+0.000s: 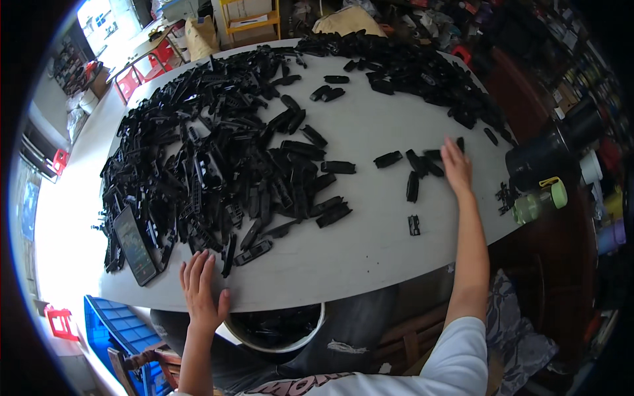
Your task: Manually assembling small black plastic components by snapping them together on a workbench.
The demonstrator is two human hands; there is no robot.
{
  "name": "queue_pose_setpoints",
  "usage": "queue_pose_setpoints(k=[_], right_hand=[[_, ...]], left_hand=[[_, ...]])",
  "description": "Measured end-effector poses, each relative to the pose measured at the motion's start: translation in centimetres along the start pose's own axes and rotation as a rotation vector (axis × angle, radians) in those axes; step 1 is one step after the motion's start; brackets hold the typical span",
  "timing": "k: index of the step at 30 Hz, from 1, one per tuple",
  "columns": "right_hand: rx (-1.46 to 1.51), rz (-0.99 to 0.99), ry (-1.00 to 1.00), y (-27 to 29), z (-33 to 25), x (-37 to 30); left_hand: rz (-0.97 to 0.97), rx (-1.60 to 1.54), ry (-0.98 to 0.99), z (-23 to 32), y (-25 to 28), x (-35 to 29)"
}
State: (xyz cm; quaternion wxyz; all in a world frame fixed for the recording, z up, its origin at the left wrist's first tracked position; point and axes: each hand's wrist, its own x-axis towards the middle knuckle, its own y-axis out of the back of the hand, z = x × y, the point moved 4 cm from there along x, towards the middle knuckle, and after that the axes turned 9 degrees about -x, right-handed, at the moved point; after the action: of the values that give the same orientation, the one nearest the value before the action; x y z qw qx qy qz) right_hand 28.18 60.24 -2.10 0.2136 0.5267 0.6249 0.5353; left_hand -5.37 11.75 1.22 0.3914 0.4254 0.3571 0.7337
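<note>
My left hand (201, 290) rests at the near edge of the table, fingers stretched out and thumb apart, holding nothing I can see. Just beyond its fingertips lie a slim black plastic piece (229, 255) and a black oblong plastic part (253, 252). Farther out on the right, my right hand (457, 166) reaches over the table with its fingers extended. Beside it sit a few black plastic parts (416, 162), and another small black piece (460, 143) shows at its fingertips; whether they touch cannot be made out. A single black part (414, 225) lies nearer to me.
A large heap of black parts (205, 155) covers the table's left, and a second heap (422, 82) the far right. A phone (134, 245) lies on the left heap. A green bottle (538, 203) stands at right. Below the edge is a white bucket (322, 320) with dark contents.
</note>
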Motion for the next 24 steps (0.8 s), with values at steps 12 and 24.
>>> queue_pose_setpoints(k=[12,24], right_hand=[[-0.193,-0.024,0.280,-4.5,-23.6,-9.1],[0.029,0.185,0.415,-3.0,-29.9,-13.2]], left_hand=[[-0.250,0.019,-0.185,1.7,-0.4,0.3],[-0.058,-0.086,-0.205,0.9,0.4,-1.2]])
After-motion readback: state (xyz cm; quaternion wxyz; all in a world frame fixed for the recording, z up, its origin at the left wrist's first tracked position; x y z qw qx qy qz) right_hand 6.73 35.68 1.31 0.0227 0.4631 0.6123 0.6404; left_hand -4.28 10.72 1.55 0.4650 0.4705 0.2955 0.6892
